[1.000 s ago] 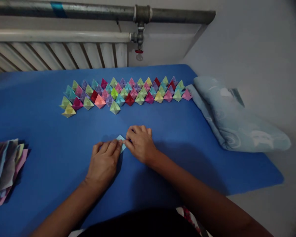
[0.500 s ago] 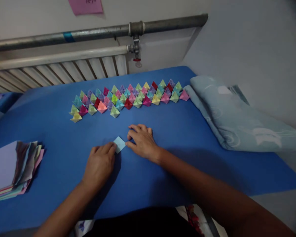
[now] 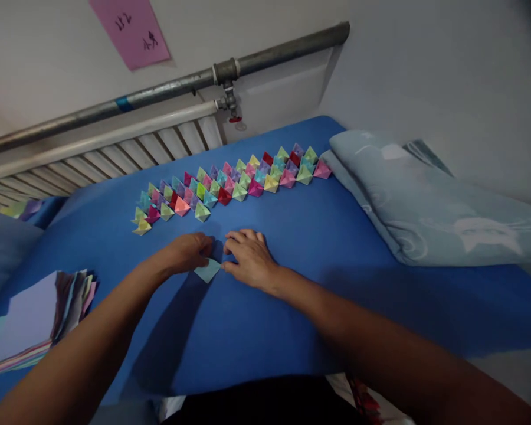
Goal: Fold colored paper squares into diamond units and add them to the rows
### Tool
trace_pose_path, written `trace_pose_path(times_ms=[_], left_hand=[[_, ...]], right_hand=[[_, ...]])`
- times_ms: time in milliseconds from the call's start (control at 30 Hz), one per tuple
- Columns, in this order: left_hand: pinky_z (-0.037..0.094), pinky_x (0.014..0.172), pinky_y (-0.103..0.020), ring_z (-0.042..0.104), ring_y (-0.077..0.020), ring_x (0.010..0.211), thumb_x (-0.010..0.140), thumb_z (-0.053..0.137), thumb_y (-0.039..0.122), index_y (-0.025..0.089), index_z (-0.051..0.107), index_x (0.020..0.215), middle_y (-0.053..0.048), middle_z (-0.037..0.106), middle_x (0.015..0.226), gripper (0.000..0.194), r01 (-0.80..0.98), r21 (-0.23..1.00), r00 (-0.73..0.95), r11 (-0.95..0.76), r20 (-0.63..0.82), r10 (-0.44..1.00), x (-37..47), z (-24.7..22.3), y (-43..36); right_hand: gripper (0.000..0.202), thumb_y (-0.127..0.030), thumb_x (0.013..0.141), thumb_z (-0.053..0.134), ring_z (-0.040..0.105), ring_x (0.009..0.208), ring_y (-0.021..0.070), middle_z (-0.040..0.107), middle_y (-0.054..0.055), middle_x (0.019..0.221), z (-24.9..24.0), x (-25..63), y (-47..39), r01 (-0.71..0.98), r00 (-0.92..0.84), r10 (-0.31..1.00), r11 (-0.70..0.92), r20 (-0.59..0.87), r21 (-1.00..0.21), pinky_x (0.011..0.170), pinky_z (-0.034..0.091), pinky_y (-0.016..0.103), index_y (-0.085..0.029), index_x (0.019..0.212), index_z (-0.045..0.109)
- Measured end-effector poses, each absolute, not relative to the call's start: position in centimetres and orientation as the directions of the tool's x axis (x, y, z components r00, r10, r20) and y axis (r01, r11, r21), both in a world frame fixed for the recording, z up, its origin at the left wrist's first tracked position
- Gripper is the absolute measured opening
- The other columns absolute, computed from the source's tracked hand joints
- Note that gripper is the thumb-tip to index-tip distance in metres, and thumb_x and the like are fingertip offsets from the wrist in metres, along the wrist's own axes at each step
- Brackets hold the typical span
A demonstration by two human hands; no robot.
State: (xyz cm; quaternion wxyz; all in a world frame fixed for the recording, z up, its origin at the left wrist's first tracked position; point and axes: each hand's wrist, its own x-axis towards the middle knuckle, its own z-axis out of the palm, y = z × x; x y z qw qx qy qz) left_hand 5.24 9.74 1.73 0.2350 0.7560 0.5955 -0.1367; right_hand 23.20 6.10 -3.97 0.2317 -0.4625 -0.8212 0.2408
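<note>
A small light-blue square of folding paper [image 3: 209, 271] lies on the blue surface with one corner toward me. At its upper left edge is my left hand [image 3: 188, 251], fingers bent together and thumb at the paper's top corner, closed on it. My right hand [image 3: 250, 258] rests to the right of the paper, fingers apart and slightly curled on the surface. Its thumb tip touches the paper's right corner. Beyond both hands stand rows of folded paper boats [image 3: 239, 192] in many colours.
At the left lies a stack of coloured paper [image 3: 30, 313]. A folded grey-blue blanket [image 3: 429, 206] is on the right. Behind the blue surface [image 3: 256, 336] are a white radiator [image 3: 150, 147], a metal pipe [image 3: 283, 56] and a pink note [image 3: 135, 35] on the wall.
My left hand has moved from the paper's left side to its upper corner, and its forearm has swung up. My right hand stays near the right corner. The view has tilted.
</note>
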Motion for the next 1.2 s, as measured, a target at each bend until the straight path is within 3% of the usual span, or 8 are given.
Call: trace_pose_path(times_ms=[200,233,333,467,667,800,1000,1200], left_hand=[[0.041,0.056,-0.024,0.054,-0.0131,0.058,0.059,0.071,0.028,0.019,0.065,0.074,0.004,0.059,0.06,0.019,0.813,0.549,0.137,0.192,-0.502,0.854,3.2,2.1,8.0],[0.042,0.057,-0.024,0.054,-0.0127,0.057,0.052,0.077,0.026,0.017,0.065,0.069,0.002,0.06,0.059,0.022,0.579,0.725,0.05,0.372,-0.487,0.872,2.9,2.1,7.4],[0.045,0.06,-0.023,0.055,-0.0099,0.056,0.047,0.083,0.034,0.018,0.062,0.065,0.004,0.06,0.057,0.032,0.262,0.873,-0.094,0.412,-0.402,0.911,2.7,1.7,5.6],[0.051,0.064,-0.024,0.061,-0.0106,0.06,0.045,0.088,0.037,0.018,0.062,0.069,0.004,0.063,0.061,0.04,-0.006,0.935,-0.198,0.354,-0.348,0.916,4.3,0.4,3.6],[0.054,0.063,-0.022,0.064,-0.0109,0.06,0.036,0.094,0.024,0.016,0.064,0.064,0.002,0.067,0.063,0.042,-0.385,0.862,-0.225,0.33,-0.434,0.872,7.4,-0.5,1.8],[0.054,0.064,-0.021,0.064,-0.0102,0.062,0.039,0.094,0.029,0.016,0.066,0.064,0.002,0.068,0.064,0.04,-0.353,0.867,-0.191,0.352,-0.435,0.88,7.8,-0.7,1.4],[0.05,0.07,-0.023,0.063,-0.0125,0.077,0.05,0.09,0.032,0.019,0.072,0.083,0.001,0.071,0.085,0.04,-0.08,0.929,-0.12,0.361,-0.368,0.922,5.8,0.7,2.0],[0.045,0.066,-0.024,0.054,-0.0103,0.062,0.056,0.083,0.032,0.017,0.067,0.066,0.004,0.061,0.061,0.024,0.176,0.913,0.049,0.368,-0.381,0.923,4.0,1.4,3.3]], right_hand=[[0.012,-0.027,0.081,0.069,0.057,0.09,0.0158,0.064,0.002,0.097,-3.7,23.7,7.0,0.382,-0.228,0.958,0.255,0.176,-0.888,0.084,0.039,0.032,-0.02,0.087,0.06],[0.011,-0.027,0.081,0.067,0.057,0.085,0.0145,0.063,0.001,0.091,-3.5,23.7,7.2,0.283,-0.18,0.971,0.201,0.154,-0.938,0.081,0.041,0.03,-0.02,0.086,0.06],[0.012,-0.033,0.082,0.063,0.056,0.077,0.0132,0.06,-0.002,0.08,-3.1,23.5,7.0,-0.012,-0.148,0.989,0.027,0.028,-1.0,0.074,0.043,0.027,-0.022,0.083,0.059],[0.018,-0.035,0.074,0.069,0.058,0.077,0.014,0.061,-0.003,0.078,-2.7,22.5,5.6,-0.2,-0.266,0.96,-0.14,-0.084,-0.97,0.074,0.044,0.028,-0.022,0.085,0.061],[0.016,-0.036,0.072,0.066,0.057,0.073,0.013,0.063,-0.004,0.074,-2.5,21.2,4.2,-0.277,-0.306,0.949,-0.162,-0.073,-0.947,0.071,0.044,0.026,-0.021,0.077,0.063],[0.016,-0.035,0.073,0.063,0.049,0.063,0.0107,0.055,-0.005,0.063,-2.7,21.3,4.3,-0.196,-0.274,0.959,-0.123,-0.066,-0.973,0.062,0.04,0.023,-0.02,0.068,0.06],[0.018,-0.025,0.078,0.06,0.039,0.058,0.0079,0.045,-0.007,0.059,-2.7,22.1,4.3,-0.011,-0.317,0.948,-0.015,-0.011,-1.0,0.054,0.032,0.02,-0.018,0.063,0.054],[0.014,-0.022,0.08,0.059,0.04,0.058,0.0075,0.046,-0.007,0.061,-2.6,22.5,4.5,0.061,-0.418,0.908,0.021,-0.007,-0.998,0.053,0.031,0.019,-0.018,0.067,0.057]])
